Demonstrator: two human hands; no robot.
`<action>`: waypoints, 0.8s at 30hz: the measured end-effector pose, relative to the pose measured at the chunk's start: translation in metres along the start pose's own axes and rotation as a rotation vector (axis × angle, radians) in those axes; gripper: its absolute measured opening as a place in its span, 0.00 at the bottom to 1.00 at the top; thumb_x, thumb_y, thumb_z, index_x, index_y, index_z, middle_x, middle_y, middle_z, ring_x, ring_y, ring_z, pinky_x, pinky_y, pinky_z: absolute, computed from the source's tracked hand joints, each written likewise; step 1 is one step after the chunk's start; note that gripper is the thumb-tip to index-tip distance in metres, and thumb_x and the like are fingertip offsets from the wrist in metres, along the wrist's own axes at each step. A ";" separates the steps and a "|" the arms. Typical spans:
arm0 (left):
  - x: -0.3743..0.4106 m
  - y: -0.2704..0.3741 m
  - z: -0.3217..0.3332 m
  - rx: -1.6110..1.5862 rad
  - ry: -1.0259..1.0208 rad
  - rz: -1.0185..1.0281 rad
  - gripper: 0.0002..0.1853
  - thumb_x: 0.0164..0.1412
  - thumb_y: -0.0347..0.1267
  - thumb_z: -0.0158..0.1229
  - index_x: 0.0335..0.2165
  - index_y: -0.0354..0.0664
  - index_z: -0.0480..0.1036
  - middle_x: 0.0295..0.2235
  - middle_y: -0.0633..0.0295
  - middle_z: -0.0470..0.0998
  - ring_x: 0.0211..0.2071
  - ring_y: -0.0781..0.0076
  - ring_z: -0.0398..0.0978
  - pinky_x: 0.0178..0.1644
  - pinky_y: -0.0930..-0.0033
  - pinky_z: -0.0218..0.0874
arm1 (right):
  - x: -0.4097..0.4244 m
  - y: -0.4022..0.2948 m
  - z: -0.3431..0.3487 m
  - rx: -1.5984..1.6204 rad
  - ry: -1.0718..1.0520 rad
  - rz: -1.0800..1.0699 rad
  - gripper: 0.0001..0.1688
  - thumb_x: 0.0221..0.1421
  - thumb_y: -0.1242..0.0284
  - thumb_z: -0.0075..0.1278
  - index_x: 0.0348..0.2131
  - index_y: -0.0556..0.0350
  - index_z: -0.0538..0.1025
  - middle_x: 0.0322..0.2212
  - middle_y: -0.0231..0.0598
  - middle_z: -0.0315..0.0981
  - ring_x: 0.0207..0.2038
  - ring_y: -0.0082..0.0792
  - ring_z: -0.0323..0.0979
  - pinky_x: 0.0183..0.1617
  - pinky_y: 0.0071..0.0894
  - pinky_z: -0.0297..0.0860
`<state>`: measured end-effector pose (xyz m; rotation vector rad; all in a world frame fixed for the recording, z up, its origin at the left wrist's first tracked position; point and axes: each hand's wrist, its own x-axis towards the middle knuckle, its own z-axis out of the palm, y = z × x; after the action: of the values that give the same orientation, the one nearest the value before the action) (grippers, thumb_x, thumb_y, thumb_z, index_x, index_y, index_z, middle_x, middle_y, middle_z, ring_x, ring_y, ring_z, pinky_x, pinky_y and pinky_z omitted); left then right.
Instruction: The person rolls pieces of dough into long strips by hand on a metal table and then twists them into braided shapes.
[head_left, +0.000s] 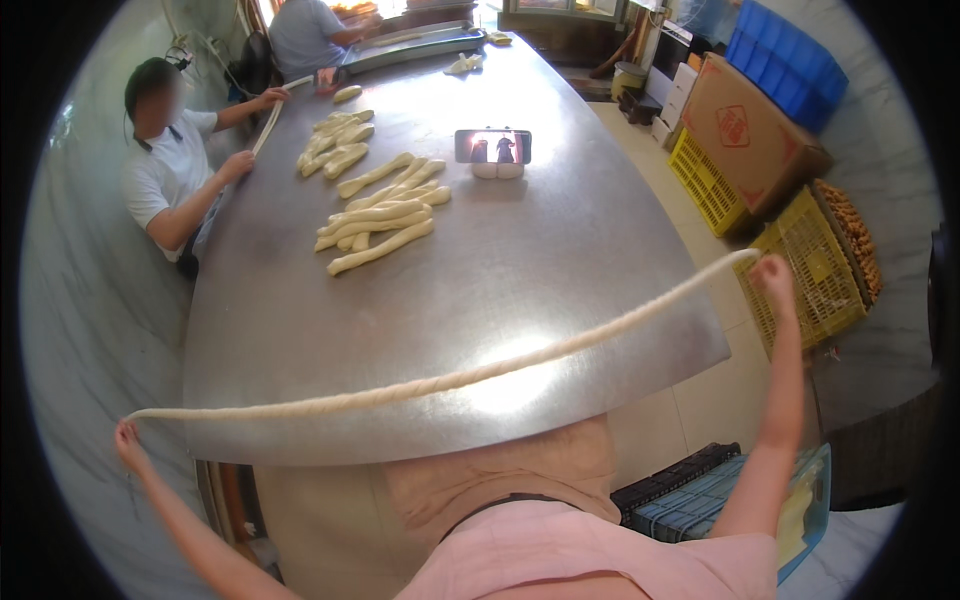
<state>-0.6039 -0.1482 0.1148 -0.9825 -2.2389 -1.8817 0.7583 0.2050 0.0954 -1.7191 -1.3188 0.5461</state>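
Observation:
A long, thin, twisted rope of pale dough (450, 381) stretches across the near end of the metal table (300, 315). Its left end is pinched in my left hand (129, 444), out beyond the table's left edge. My right hand (772, 281) holds the other end, past the table's right edge and higher in the view. Several thick dough strips (382, 225) lie in a loose pile left of the middle of the table. Behind them rests a second group of dough pieces (337, 142).
A phone (493, 146) stands on a small support on the table. At the left edge a co-worker (169, 165) handles another dough strip (270, 124); a second person (304, 37) is near a metal tray (412, 46). Yellow crates (810, 262), a cardboard box (742, 135) and blue crates (784, 64) stand right.

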 end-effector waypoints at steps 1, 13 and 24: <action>-0.009 -0.010 -0.007 0.094 -0.016 -0.128 0.16 0.70 0.40 0.52 0.44 0.38 0.76 0.33 0.60 0.79 0.37 0.75 0.78 0.41 0.71 0.69 | -0.019 0.015 0.013 0.113 -0.090 0.191 0.04 0.61 0.76 0.51 0.31 0.55 0.72 0.27 0.36 0.76 0.27 0.25 0.75 0.34 0.26 0.74; -0.243 0.216 0.298 -0.264 -0.614 -0.173 0.17 0.67 0.36 0.56 0.50 0.40 0.72 0.33 0.68 0.74 0.31 0.83 0.71 0.37 0.78 0.65 | 0.039 -0.082 -0.122 0.948 0.497 0.142 0.12 0.64 0.77 0.49 0.44 0.68 0.74 0.38 0.45 0.78 0.40 0.33 0.78 0.43 0.24 0.77; -0.403 0.300 0.357 0.190 -1.309 0.681 0.15 0.61 0.30 0.59 0.47 0.42 0.75 0.30 0.53 0.76 0.32 0.55 0.76 0.34 0.58 0.68 | -0.111 -0.361 0.164 0.294 -0.242 -0.590 0.10 0.61 0.73 0.54 0.43 0.53 0.78 0.32 0.32 0.77 0.34 0.25 0.75 0.42 0.24 0.71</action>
<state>-0.0108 0.0179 0.1106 -2.9546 -1.8181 -0.6750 0.3987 0.1823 0.2948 -0.9790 -1.7289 0.5730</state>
